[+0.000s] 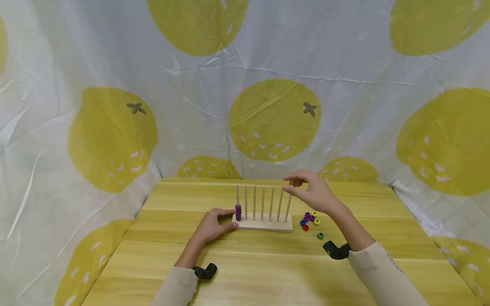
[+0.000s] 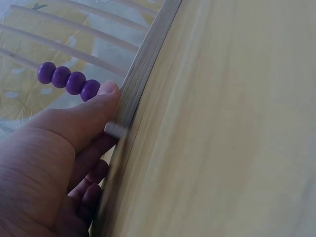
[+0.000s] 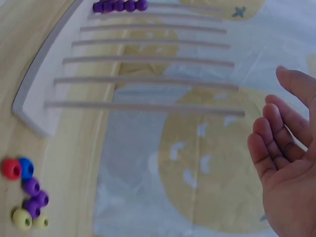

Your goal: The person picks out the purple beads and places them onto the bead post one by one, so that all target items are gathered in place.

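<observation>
A wooden peg rack (image 1: pixel 264 225) stands on the table with several upright pegs in a row. Purple beads (image 2: pixel 68 79) are stacked on its leftmost peg; the other pegs are bare. At the left end of the base, my left hand (image 1: pixel 212 226) grips it between thumb and fingers, the thumb close to the lowest bead. My right hand (image 1: pixel 314 194) is raised by the tops of the rightmost pegs, holding nothing. In the right wrist view its fingers (image 3: pixel 281 131) are relaxed, apart from the peg tips.
Loose beads lie right of the rack: red (image 1: pixel 306 228), blue (image 1: pixel 303 222), several purple (image 1: pixel 307 214), yellow (image 1: pixel 316 222), and one green bead (image 1: pixel 320 236) nearer the front. A lemon-patterned cloth (image 1: pixel 191 106) hangs behind the wooden table (image 1: pixel 268 267).
</observation>
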### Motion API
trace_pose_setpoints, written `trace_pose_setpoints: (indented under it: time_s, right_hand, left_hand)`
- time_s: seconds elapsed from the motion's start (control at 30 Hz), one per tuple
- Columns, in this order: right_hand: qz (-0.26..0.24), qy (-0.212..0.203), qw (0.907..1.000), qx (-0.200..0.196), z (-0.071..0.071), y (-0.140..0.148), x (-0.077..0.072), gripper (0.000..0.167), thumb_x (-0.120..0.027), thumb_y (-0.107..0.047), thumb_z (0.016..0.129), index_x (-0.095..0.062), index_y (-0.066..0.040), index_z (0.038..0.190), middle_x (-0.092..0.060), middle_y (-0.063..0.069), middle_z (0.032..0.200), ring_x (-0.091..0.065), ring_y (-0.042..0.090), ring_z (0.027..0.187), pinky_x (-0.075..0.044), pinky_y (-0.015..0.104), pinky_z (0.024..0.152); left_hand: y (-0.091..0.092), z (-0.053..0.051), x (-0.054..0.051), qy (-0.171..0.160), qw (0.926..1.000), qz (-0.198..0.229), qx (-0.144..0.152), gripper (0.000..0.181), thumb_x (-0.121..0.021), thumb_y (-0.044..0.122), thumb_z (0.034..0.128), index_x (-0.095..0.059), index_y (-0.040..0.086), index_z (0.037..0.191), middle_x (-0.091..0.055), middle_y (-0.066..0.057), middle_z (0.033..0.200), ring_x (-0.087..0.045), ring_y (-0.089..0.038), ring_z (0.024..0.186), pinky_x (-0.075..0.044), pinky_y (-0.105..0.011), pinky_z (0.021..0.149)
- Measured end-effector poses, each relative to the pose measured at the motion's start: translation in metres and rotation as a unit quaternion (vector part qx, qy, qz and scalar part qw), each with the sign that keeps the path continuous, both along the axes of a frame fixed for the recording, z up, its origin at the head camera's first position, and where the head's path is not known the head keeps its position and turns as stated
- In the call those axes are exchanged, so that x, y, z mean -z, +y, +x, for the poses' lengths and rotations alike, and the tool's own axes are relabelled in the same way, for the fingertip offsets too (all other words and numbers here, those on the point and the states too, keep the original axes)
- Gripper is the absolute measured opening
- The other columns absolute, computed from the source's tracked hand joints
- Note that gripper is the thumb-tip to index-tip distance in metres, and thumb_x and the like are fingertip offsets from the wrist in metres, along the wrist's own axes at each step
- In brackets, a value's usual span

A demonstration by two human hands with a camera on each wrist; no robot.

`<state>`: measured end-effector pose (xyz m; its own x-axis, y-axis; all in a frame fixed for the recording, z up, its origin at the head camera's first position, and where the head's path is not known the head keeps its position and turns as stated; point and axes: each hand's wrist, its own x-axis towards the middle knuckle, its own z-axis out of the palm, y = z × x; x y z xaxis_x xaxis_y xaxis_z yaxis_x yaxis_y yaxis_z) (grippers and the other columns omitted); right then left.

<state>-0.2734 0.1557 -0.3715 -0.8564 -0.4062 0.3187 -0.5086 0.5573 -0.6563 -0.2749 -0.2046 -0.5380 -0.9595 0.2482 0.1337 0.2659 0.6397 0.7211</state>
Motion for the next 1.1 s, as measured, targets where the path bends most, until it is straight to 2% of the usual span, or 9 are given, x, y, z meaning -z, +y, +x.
trace_pose_setpoints:
  time_s: [0.27,0.53,0.7,0.87,1.1]
  right_hand:
    - [0.004,-0.019,0.9985,0.050,0.002,0.044,0.030,0.033,-0.073,-0.040,0.096,-0.075,-0.018,0.121,-0.068,-0.002,0.101,-0.062,0.016,0.092,-0.054,0.031,0.079]
    - [0.007,-0.037,0.9961,0.079,0.004,0.074,0.075,0.034,-0.074,-0.039,0.096,-0.075,-0.014,0.120,-0.069,-0.003,0.094,-0.062,0.015,0.085,-0.053,0.025,0.072]
    - [0.011,-0.055,0.9942,0.092,0.004,0.089,0.097,0.034,-0.072,-0.038,0.097,-0.074,-0.011,0.119,-0.067,-0.001,0.091,-0.060,0.014,0.081,-0.051,0.025,0.067]
    - [0.011,-0.054,0.9933,0.102,0.004,0.098,0.114,0.035,-0.073,-0.033,0.097,-0.074,-0.007,0.120,-0.067,0.000,0.092,-0.059,0.011,0.078,-0.052,0.024,0.068]
    - [0.019,-0.065,0.9906,0.119,0.004,0.103,0.127,0.035,-0.075,-0.028,0.096,-0.073,-0.002,0.120,-0.067,0.002,0.092,-0.058,0.010,0.079,-0.051,0.022,0.069]
  left_hand:
    - [0.001,0.001,-0.001,-0.007,1.0000,-0.003,-0.006,0.052,-0.083,0.051,0.0843,-0.074,0.026,0.129,-0.071,0.002,0.132,-0.058,-0.031,0.134,-0.042,-0.053,0.116]
    - [-0.002,0.001,-0.004,-0.005,1.0000,-0.002,-0.007,0.051,-0.084,0.048,0.0837,-0.075,0.025,0.128,-0.071,0.002,0.132,-0.058,-0.031,0.134,-0.042,-0.053,0.116]
    - [-0.002,0.003,0.000,-0.014,0.9999,0.004,-0.005,0.051,-0.084,0.048,0.0838,-0.074,0.026,0.128,-0.071,0.003,0.133,-0.058,-0.030,0.135,-0.042,-0.053,0.117]
    - [-0.001,0.002,0.000,-0.010,0.9999,0.000,0.000,0.051,-0.084,0.048,0.0844,-0.074,0.026,0.129,-0.071,0.003,0.133,-0.058,-0.030,0.134,-0.043,-0.053,0.116]
    - [0.000,0.000,-0.001,0.002,1.0000,0.000,0.002,0.050,-0.083,0.047,0.0854,-0.074,0.024,0.129,-0.071,0.002,0.132,-0.058,-0.032,0.134,-0.043,-0.055,0.115]
